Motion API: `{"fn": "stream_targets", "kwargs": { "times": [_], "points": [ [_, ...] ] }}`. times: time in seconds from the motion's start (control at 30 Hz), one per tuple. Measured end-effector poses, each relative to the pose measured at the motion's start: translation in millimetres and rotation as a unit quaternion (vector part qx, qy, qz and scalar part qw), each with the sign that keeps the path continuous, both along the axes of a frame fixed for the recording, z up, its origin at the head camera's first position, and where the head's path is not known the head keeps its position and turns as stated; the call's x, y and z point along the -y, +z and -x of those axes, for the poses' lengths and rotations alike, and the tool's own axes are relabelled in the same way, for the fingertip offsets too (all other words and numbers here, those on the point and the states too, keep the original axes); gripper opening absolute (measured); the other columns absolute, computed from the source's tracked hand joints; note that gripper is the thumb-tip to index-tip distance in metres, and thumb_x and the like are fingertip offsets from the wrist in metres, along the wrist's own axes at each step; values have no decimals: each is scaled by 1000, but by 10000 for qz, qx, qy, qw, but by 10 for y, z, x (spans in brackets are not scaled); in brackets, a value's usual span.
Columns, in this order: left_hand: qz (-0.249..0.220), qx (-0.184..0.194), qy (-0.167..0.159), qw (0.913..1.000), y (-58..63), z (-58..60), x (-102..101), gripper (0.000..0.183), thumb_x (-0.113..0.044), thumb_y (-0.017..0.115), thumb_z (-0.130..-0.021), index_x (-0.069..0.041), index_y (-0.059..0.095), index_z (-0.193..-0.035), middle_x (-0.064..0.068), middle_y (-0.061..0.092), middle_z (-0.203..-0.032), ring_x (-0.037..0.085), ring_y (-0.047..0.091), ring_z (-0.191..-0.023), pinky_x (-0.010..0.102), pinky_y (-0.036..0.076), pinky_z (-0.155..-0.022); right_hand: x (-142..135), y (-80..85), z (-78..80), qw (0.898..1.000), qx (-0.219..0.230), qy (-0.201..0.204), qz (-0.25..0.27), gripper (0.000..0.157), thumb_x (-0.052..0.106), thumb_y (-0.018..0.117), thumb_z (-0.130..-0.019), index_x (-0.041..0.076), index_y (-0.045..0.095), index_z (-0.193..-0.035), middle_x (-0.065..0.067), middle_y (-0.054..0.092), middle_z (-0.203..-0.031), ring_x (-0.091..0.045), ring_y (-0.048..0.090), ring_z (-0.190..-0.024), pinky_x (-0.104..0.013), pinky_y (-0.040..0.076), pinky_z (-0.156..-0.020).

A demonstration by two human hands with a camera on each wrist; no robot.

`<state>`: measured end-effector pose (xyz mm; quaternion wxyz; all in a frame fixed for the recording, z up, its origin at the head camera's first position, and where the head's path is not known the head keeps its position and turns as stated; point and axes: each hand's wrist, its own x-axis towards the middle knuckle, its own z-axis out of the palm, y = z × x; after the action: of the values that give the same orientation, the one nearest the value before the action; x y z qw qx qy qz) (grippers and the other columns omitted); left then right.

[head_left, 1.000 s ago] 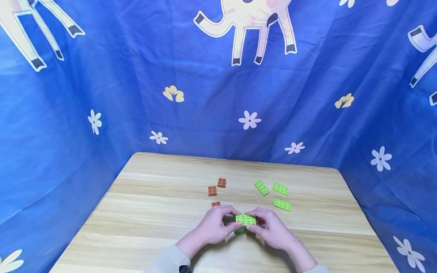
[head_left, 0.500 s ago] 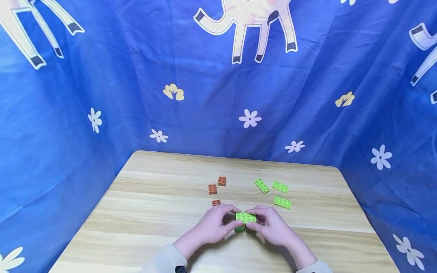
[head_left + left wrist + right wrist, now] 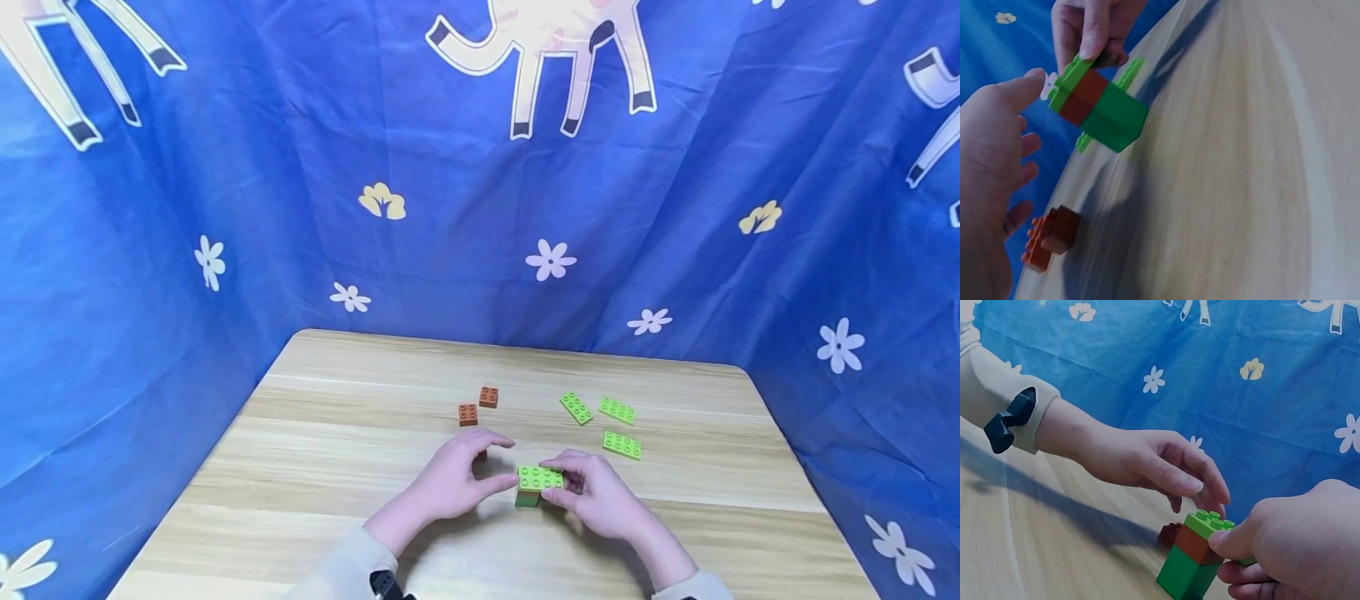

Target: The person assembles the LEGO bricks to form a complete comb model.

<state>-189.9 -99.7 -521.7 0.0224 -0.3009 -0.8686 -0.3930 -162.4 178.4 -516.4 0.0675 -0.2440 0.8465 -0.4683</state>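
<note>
A small stack stands on the table in front of me: a green block (image 3: 1116,119) at the bottom, an orange-brown brick (image 3: 1085,97) on it, and a light green studded plate (image 3: 540,477) on top. My right hand (image 3: 600,496) pinches the right end of that plate between thumb and fingers. To the stack's left, my left hand (image 3: 446,479) has its thumb and fingers spread apart, holding nothing; its thumb tip is close beside the plate's left end. Another orange-brown brick is mostly hidden behind the left hand in the head view.
Two orange-brown bricks, one nearer (image 3: 468,414) and one farther (image 3: 489,397), lie beyond my left hand. Three loose light green plates (image 3: 622,444) lie at the right, past my right hand. A blue patterned curtain (image 3: 465,275) surrounds the table's (image 3: 345,467) back and sides.
My left hand has let go of the light green plate and moved left, uncovering the stack's left side. The right hand keeps its grip in the same place.
</note>
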Motion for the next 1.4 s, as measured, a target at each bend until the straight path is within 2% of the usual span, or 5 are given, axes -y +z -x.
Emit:
{"fn": "stream_targets", "kwargs": {
  "times": [0.3, 0.53, 0.97, 1.23, 1.4],
  "points": [
    [79, -67, 637, 9979, -133, 102, 172, 56, -46, 86, -88, -15, 72, -132, -6, 70, -129, 20, 60, -124, 52, 43, -111, 11, -15, -1, 10000, 19, -39, -26, 39, 16, 81, -94, 2, 73, -130, 7, 69, -102, -10, 59, -80, -26, 53, -66],
    [181, -12, 917, 9956, -229, 168, 212, 55, -40, 89, -85, -15, 72, -131, -5, 71, -128, 22, 60, -123, 56, 40, -112, 7, -15, -7, 10000, -19, -52, -28, 39, 14, 81, -94, 0, 73, -130, 6, 69, -102, -10, 59, -78, -25, 53, -65],
    [544, -157, 1087, 9925, -388, 258, 268, 53, -42, 89, -86, -17, 73, -130, 1, 70, -132, 27, 58, -129, 52, 39, -112, 8, -14, -22, 9999, -144, 13, -23, 40, 15, 81, -94, -1, 72, -129, 6, 68, -98, -8, 58, -76, -24, 52, -64],
    [629, -320, 1101, 9914, -413, 276, 281, 44, -41, 89, -86, -19, 76, -121, -2, 73, -121, 24, 61, -121, 46, 44, -102, 9, 14, -43, 9999, -54, 13, 147, 39, 15, 82, -93, 0, 73, -129, 3, 69, -101, -10, 57, -77, -23, 51, -64],
    [567, -273, 1123, 9917, -406, 269, 275, 40, -40, 89, -86, -20, 76, -118, -3, 73, -120, 23, 61, -121, 47, 44, -105, 17, 22, -51, 9997, 74, -14, 227, 39, 14, 82, -93, 2, 73, -129, 3, 68, -102, -11, 57, -78, -23, 49, -64]
  ]
}}
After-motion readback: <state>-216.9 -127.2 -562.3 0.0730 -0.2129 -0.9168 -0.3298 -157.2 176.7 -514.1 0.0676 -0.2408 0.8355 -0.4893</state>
